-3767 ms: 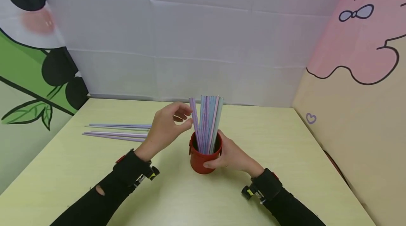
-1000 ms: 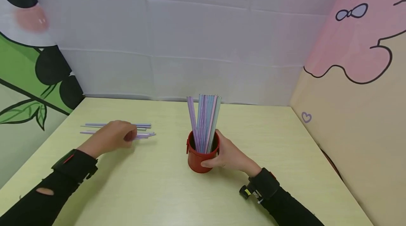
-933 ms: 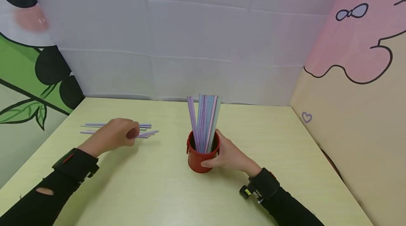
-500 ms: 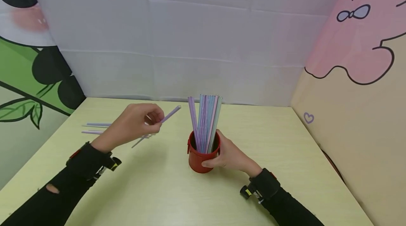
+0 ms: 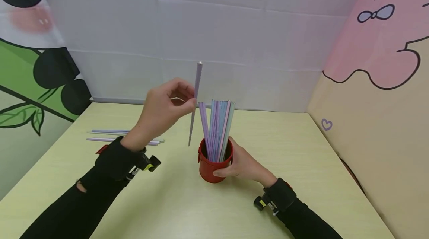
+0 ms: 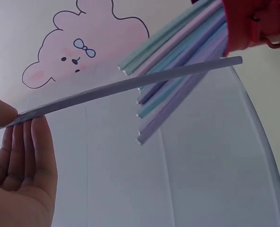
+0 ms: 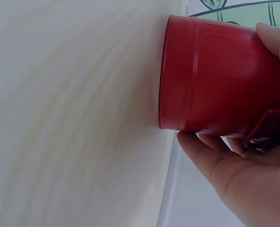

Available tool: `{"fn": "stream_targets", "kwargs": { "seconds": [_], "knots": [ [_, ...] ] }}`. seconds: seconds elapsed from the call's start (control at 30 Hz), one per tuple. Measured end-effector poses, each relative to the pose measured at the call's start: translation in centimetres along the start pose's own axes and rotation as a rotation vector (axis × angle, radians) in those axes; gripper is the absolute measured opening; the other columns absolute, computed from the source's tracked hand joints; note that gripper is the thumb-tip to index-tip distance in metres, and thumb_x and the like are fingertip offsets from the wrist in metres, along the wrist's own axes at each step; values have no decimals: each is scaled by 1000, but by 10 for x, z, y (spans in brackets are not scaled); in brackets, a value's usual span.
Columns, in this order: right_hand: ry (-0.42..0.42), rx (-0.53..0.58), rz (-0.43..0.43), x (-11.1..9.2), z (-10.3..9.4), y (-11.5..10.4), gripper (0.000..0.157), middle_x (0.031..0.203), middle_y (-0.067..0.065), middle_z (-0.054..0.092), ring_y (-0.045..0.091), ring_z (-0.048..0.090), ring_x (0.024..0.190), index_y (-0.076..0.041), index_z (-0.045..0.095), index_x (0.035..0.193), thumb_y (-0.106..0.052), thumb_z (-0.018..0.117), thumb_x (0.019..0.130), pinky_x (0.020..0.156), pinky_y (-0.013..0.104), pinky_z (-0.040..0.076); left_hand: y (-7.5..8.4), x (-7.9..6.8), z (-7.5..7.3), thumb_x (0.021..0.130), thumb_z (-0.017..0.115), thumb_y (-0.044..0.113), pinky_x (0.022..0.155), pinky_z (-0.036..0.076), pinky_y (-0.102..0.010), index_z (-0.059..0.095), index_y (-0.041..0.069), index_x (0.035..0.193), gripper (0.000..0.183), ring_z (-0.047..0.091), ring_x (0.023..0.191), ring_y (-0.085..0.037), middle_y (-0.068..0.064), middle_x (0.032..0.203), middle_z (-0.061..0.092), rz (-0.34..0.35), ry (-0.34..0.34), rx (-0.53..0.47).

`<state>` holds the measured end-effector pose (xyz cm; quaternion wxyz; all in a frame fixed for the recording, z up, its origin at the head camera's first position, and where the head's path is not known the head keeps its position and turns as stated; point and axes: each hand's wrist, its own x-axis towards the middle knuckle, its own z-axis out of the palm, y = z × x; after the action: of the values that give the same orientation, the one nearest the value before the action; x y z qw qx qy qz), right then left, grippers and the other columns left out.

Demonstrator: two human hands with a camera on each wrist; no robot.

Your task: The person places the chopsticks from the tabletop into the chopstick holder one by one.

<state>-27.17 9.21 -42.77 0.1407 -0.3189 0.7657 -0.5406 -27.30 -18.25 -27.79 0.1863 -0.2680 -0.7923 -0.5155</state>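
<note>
My left hand pinches a lilac straw between thumb and fingertips. The straw stands nearly upright in the air, its lower end just left of a small red metal bucket. In the left wrist view the held straw crosses in front of the others. Several pastel straws in purple, blue, pink and green stand in the bucket, a purple pair leaning left. My right hand grips the bucket's right side, thumb in front. In the right wrist view, fingers curl round the bucket, which stands on the table.
Several loose straws lie on the pale wooden table at the left, in two rows partly hidden by my left forearm. A white sheet hangs behind the table. Walls with cartoon animals flank both sides.
My left hand has lifted the lilac straw from the pile on the table, carried it right towards the bucket and turned it upright. My right hand has stayed on the bucket.
</note>
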Motion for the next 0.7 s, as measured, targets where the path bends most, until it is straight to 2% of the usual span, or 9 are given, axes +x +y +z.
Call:
{"fn": "stream_targets", "kwargs": {
  "seconds": [0.13,0.3,0.47,0.7],
  "knots": [
    [-4,-4,11,0,0,0,97,150,-5,55,20,56,137,-27,32,159,-8,90,84,110,41,52,8,8,10,96,72,4,82,62,-24,70,6,111,16,72,90,-14,-3,100,74,-4,54,-63],
    [-13,10,-9,1,-1,1,96,149,-3,56,21,56,138,-28,32,159,-9,90,85,112,42,51,10,13,25,96,71,3,82,62,-25,69,5,114,18,70,89,-15,-5,101,73,15,90,-114],
    [-25,24,-20,2,0,3,95,149,-1,57,23,56,137,-28,32,158,-10,90,85,112,43,51,2,11,41,96,72,4,84,63,-31,69,5,115,19,71,90,-15,-5,102,73,5,75,-122],
    [-1,8,13,1,0,2,95,149,-3,55,20,56,136,-27,31,158,-11,90,85,113,43,50,-13,4,62,96,73,6,83,63,-37,69,7,113,17,71,89,-17,-5,100,73,-54,37,-103]
  ]
}}
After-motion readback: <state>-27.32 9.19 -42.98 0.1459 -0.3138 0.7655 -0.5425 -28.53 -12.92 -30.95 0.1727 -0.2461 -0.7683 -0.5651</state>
